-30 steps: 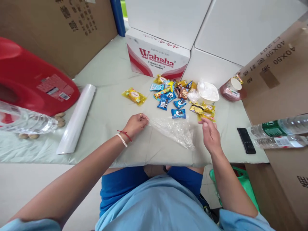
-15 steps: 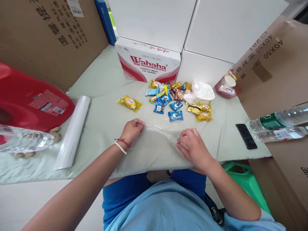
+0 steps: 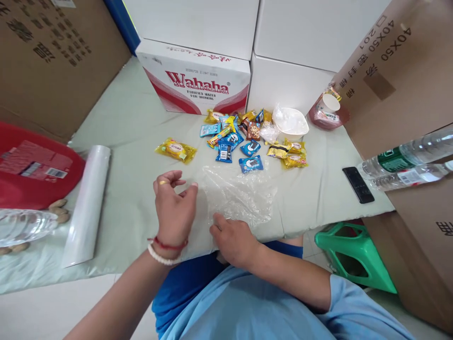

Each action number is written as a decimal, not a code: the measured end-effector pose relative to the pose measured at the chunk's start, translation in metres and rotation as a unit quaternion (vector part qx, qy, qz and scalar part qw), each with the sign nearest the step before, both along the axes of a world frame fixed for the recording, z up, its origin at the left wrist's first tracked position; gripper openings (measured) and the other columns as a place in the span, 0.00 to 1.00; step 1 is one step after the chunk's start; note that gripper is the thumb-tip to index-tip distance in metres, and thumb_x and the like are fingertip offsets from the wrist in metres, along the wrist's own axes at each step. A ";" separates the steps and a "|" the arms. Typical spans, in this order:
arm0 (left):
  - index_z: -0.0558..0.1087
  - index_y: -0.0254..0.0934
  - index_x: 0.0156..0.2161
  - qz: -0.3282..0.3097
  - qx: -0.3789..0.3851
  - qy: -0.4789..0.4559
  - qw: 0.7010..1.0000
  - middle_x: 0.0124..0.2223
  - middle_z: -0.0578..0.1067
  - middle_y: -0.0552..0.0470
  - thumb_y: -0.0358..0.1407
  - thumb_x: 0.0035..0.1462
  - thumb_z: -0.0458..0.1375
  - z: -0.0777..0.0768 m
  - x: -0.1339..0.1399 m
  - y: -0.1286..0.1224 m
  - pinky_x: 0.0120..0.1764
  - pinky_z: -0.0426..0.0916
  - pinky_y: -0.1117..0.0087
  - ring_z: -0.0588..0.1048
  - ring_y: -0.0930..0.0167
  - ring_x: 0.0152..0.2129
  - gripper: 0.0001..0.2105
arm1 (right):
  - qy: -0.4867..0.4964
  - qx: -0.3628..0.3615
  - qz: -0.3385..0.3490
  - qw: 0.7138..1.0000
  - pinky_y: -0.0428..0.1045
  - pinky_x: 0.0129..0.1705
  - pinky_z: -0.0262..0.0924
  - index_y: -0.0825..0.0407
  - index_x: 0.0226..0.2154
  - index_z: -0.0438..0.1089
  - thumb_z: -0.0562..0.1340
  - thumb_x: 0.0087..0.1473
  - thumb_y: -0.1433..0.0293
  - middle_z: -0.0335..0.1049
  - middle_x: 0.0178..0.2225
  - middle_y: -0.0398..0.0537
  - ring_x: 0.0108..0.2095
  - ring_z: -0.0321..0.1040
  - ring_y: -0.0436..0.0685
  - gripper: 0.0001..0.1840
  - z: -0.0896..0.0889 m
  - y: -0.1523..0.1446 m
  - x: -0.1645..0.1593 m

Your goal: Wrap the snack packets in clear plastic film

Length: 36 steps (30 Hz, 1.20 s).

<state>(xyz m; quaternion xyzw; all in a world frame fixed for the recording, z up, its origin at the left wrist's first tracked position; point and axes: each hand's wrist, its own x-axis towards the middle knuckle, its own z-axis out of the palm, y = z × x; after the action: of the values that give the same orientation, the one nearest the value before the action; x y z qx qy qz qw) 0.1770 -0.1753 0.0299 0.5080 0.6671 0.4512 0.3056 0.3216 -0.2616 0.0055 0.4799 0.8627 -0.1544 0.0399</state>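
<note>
A clear plastic bag (image 3: pixel 244 196) lies spread out and wrinkled on the cloth-covered table. My right hand (image 3: pixel 235 241) is at its near left edge, fingers bent and closed on the film. To the left of the bag, my left hand (image 3: pixel 175 203) hovers with thumb and curled fingers apart and nothing between them. A yellow snack packet (image 3: pixel 176 150) lies just beyond it. Past the bag's far edge sit a blue snack packet (image 3: pixel 251 164) and a pile of several small wrapped snacks (image 3: pixel 233 138).
A white bowl (image 3: pixel 299 125) with crumpled clear plastic stands behind the snacks, against white boxes. To the left are a white roll (image 3: pixel 88 203), a red jug (image 3: pixel 38 165) and a lying bottle (image 3: pixel 26 226). A phone (image 3: pixel 358 184) and water bottles (image 3: pixel 421 153) lie at right.
The bag, earlier stretched between both hands, now lies flat on the table. My left hand has let go and moved left; my right hand has moved left and nearer to me.
</note>
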 end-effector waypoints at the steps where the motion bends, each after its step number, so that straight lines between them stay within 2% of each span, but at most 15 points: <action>1: 0.71 0.43 0.50 -0.045 0.026 0.024 0.998 0.56 0.72 0.45 0.41 0.59 0.60 0.006 0.006 -0.008 0.47 0.79 0.61 0.77 0.62 0.49 0.14 | 0.002 -0.004 -0.008 1.000 0.54 0.35 0.72 0.53 0.48 0.71 0.56 0.69 0.72 0.70 0.62 0.60 0.41 0.78 0.60 0.10 -0.002 0.001 -0.004; 5: 0.77 0.41 0.44 -0.280 -0.017 0.091 0.955 0.50 0.79 0.44 0.42 0.64 0.54 -0.001 0.034 -0.009 0.54 0.76 0.57 0.79 0.60 0.47 0.12 | 0.022 -0.009 0.009 1.000 0.55 0.38 0.72 0.55 0.49 0.72 0.58 0.67 0.74 0.78 0.49 0.59 0.41 0.78 0.63 0.11 -0.009 -0.008 -0.016; 8: 0.78 0.34 0.51 -0.281 -0.047 0.248 0.926 0.59 0.77 0.35 0.40 0.65 0.52 -0.034 0.040 0.007 0.64 0.67 0.48 0.73 0.51 0.59 0.18 | 0.097 0.002 0.090 0.991 0.54 0.41 0.72 0.52 0.48 0.74 0.59 0.68 0.70 0.78 0.52 0.54 0.41 0.78 0.60 0.09 -0.007 -0.028 -0.007; 10: 0.75 0.33 0.58 -0.270 -0.025 0.324 0.906 0.66 0.71 0.33 0.39 0.66 0.50 -0.056 0.035 0.009 0.69 0.59 0.45 0.67 0.50 0.66 0.21 | 0.196 -0.012 0.093 0.976 0.51 0.42 0.72 0.50 0.45 0.75 0.59 0.69 0.68 0.79 0.51 0.49 0.42 0.78 0.56 0.09 -0.002 -0.040 0.015; 11: 0.73 0.33 0.62 -0.270 -0.009 0.345 0.899 0.69 0.68 0.33 0.39 0.68 0.49 -0.065 0.032 0.006 0.70 0.56 0.45 0.64 0.51 0.68 0.23 | 0.251 -0.010 0.042 0.967 0.49 0.43 0.72 0.49 0.45 0.75 0.58 0.70 0.67 0.80 0.49 0.48 0.42 0.77 0.55 0.09 -0.001 -0.042 0.030; 13: 0.68 0.34 0.67 -0.273 0.017 0.365 0.890 0.73 0.63 0.35 0.41 0.70 0.46 -0.076 0.026 -0.002 0.72 0.51 0.44 0.60 0.53 0.71 0.26 | 0.334 0.027 -0.164 0.928 0.48 0.41 0.71 0.48 0.48 0.75 0.57 0.71 0.66 0.80 0.44 0.48 0.41 0.77 0.54 0.12 -0.002 -0.039 0.065; 15: 0.65 0.34 0.70 -0.276 0.022 0.378 0.884 0.74 0.60 0.34 0.43 0.71 0.44 -0.079 0.024 -0.011 0.72 0.47 0.41 0.57 0.52 0.73 0.28 | 0.368 0.074 -0.383 0.844 0.49 0.36 0.70 0.49 0.56 0.73 0.59 0.69 0.60 0.79 0.46 0.53 0.34 0.73 0.54 0.18 -0.009 -0.025 0.098; 17: 0.63 0.33 0.71 -0.278 0.016 0.384 0.880 0.75 0.58 0.34 0.45 0.72 0.43 -0.079 0.025 -0.015 0.72 0.43 0.37 0.56 0.52 0.73 0.29 | 0.403 0.053 -0.476 0.780 0.49 0.31 0.68 0.51 0.64 0.66 0.65 0.63 0.55 0.77 0.51 0.57 0.27 0.67 0.51 0.32 -0.021 -0.005 0.120; 18: 0.62 0.33 0.72 -0.277 0.014 0.386 0.880 0.75 0.58 0.34 0.45 0.72 0.43 -0.078 0.026 -0.016 0.72 0.41 0.35 0.56 0.51 0.73 0.29 | 0.421 0.018 -0.482 0.768 0.49 0.30 0.67 0.52 0.66 0.63 0.68 0.58 0.53 0.77 0.51 0.57 0.25 0.65 0.50 0.39 -0.027 0.003 0.127; 20: 0.61 0.35 0.72 -0.274 0.012 0.388 0.880 0.75 0.57 0.35 0.46 0.72 0.43 -0.076 0.028 -0.015 0.71 0.37 0.33 0.55 0.51 0.73 0.30 | 0.448 -0.063 -0.457 0.766 0.48 0.30 0.66 0.52 0.66 0.63 0.72 0.51 0.54 0.78 0.43 0.51 0.24 0.64 0.49 0.44 -0.035 0.013 0.133; 23: 0.60 0.37 0.73 -0.264 0.008 0.390 0.882 0.76 0.56 0.37 0.47 0.73 0.44 -0.076 0.029 -0.015 0.70 0.34 0.30 0.52 0.49 0.74 0.30 | 0.446 -0.145 -0.420 0.777 0.47 0.33 0.65 0.51 0.52 0.74 0.74 0.47 0.55 0.72 0.30 0.40 0.27 0.66 0.51 0.32 -0.035 0.007 0.140; 25: 0.60 0.38 0.73 -0.258 0.001 0.391 0.884 0.77 0.55 0.38 0.47 0.73 0.45 -0.077 0.029 -0.015 0.70 0.34 0.29 0.50 0.48 0.74 0.29 | 0.434 -0.167 -0.427 0.776 0.48 0.34 0.65 0.51 0.44 0.77 0.74 0.46 0.54 0.70 0.28 0.40 0.29 0.67 0.52 0.26 -0.029 -0.007 0.151; 29: 0.60 0.40 0.73 -0.257 -0.004 0.381 0.888 0.77 0.53 0.40 0.48 0.73 0.46 -0.076 0.028 -0.017 0.70 0.31 0.29 0.48 0.46 0.75 0.29 | 0.394 -0.169 -0.470 0.772 0.50 0.35 0.65 0.53 0.41 0.77 0.74 0.45 0.51 0.73 0.30 0.45 0.30 0.69 0.54 0.27 -0.014 -0.035 0.189; 32: 0.59 0.39 0.74 -0.262 -0.011 0.375 0.889 0.78 0.52 0.39 0.50 0.72 0.47 -0.073 0.028 -0.017 0.69 0.30 0.28 0.47 0.45 0.75 0.31 | 0.306 -0.128 -0.482 0.811 0.51 0.33 0.65 0.52 0.42 0.78 0.71 0.49 0.50 0.75 0.30 0.46 0.28 0.68 0.54 0.26 -0.003 -0.046 0.212; 36: 0.59 0.39 0.74 -0.274 -0.012 0.393 0.878 0.78 0.52 0.38 0.55 0.70 0.48 -0.071 0.027 -0.019 0.69 0.32 0.28 0.46 0.46 0.75 0.35 | 0.175 0.068 -0.460 0.868 0.54 0.36 0.68 0.51 0.44 0.78 0.64 0.61 0.51 0.78 0.35 0.50 0.28 0.70 0.56 0.21 0.011 -0.044 0.199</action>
<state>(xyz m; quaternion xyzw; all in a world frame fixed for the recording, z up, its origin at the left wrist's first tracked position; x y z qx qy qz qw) 0.2036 -0.1939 -0.0406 0.8023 0.5718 0.1046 0.1359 0.5207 -0.3054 0.0170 0.7893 0.5450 -0.1776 -0.2199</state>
